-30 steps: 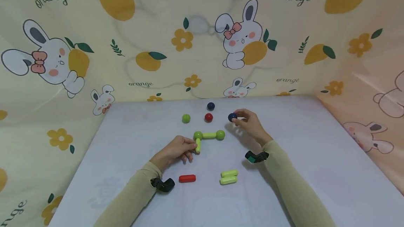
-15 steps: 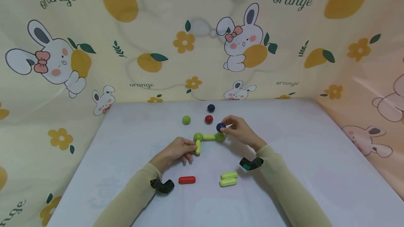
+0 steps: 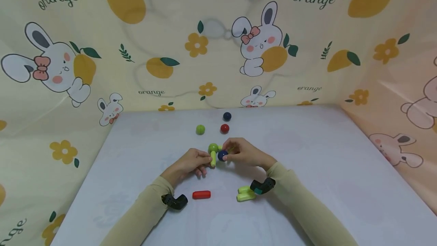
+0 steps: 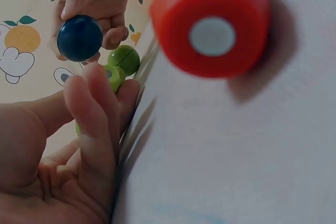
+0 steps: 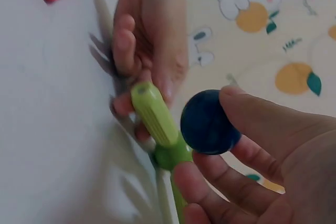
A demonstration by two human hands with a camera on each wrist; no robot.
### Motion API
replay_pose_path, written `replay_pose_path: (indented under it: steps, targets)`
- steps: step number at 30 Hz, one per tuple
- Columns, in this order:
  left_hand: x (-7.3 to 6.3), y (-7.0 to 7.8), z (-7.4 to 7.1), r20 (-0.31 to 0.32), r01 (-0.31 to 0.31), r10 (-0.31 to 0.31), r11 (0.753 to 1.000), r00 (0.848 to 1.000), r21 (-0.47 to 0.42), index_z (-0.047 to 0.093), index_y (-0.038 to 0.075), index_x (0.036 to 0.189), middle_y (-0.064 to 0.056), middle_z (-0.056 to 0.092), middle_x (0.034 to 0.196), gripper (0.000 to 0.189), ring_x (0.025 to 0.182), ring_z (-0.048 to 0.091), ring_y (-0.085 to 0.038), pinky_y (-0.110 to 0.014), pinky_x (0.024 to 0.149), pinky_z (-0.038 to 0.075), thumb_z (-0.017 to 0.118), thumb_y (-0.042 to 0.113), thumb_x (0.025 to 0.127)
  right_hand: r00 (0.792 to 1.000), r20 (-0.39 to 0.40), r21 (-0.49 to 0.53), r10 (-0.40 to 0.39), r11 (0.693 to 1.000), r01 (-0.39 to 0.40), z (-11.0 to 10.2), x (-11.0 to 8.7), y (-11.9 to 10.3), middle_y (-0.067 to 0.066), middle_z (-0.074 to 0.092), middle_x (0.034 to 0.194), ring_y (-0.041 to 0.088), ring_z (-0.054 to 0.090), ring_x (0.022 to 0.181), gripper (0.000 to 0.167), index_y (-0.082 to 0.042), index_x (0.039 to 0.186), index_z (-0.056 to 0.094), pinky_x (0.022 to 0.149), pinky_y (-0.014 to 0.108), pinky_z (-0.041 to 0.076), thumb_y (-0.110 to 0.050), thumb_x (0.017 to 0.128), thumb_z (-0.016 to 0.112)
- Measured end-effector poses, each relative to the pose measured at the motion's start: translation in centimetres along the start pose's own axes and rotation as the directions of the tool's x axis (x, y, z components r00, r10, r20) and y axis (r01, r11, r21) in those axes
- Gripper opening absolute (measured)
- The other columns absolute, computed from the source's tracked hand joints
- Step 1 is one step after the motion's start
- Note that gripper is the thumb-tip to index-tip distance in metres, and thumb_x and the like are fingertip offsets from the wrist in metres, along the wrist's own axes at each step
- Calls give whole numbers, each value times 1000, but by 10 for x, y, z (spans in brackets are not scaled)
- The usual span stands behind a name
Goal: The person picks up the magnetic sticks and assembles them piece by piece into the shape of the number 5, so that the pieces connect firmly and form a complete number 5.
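My left hand point(image 3: 192, 161) pinches a yellow-green rod point(image 3: 213, 159) that points toward me from a green ball point(image 3: 213, 147). A second yellow-green rod point(image 3: 220, 147) runs rightward from that same ball, mostly behind my right hand point(image 3: 246, 153). Between thumb and fingers, the right hand holds a dark blue ball point(image 3: 222, 155) just right of the near rod. In the right wrist view the blue ball point(image 5: 210, 123) is close beside the near rod point(image 5: 156, 115), whose free end shows a small grey disc. The green ball at the far rod's right end is hidden in the head view.
Behind the hands lie a loose green ball point(image 3: 200, 129), a red ball point(image 3: 224, 128) and another dark blue ball point(image 3: 227, 116). Nearer me are a red rod point(image 3: 201, 194) and two yellow-green rods point(image 3: 246, 197), partly overlapped by the right wrist's black camera point(image 3: 263, 186). A patterned cloth backs the white table.
My right hand has carried the blue ball left and toward me, from beyond the joined pieces to beside the near rod. My left hand has kept its hold in place.
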State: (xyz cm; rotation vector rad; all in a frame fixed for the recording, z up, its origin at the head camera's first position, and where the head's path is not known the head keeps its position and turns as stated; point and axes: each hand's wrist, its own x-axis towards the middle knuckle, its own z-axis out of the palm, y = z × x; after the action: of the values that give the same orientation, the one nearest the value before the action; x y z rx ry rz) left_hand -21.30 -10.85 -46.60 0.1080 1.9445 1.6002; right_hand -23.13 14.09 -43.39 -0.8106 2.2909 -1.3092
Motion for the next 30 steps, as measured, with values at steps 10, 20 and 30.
replay_pose_path:
  steps: [10,20,30]
  targets:
    - [1,-2,-2,-5,-10,10,1000,1000,-6,61,-6,132,-5,75,90,38,53,62,-5,-17,49,48,59,17,102,990,133,-19,-47,999,50,20,2,-9,10,68,107,15,66,89,24,-5,111,64,84,24,55,-16,92,74]
    - [-2,-1,-1,-5,-11,11,1000,1000,-11,60,-6,133,-4,74,89,39,52,60,-5,-17,48,48,60,18,102,994,110,-82,-4,997,13,34,1,-8,6,68,106,13,63,88,25,-8,110,62,81,22,54,-19,92,75]
    - [2,-4,-1,-13,-21,21,1000,1000,8,63,-6,129,-3,72,86,36,49,56,-3,-16,46,47,61,16,101,997,78,-87,29,996,-22,39,0,-8,3,65,106,13,63,96,27,-8,109,57,85,25,55,-20,92,75]
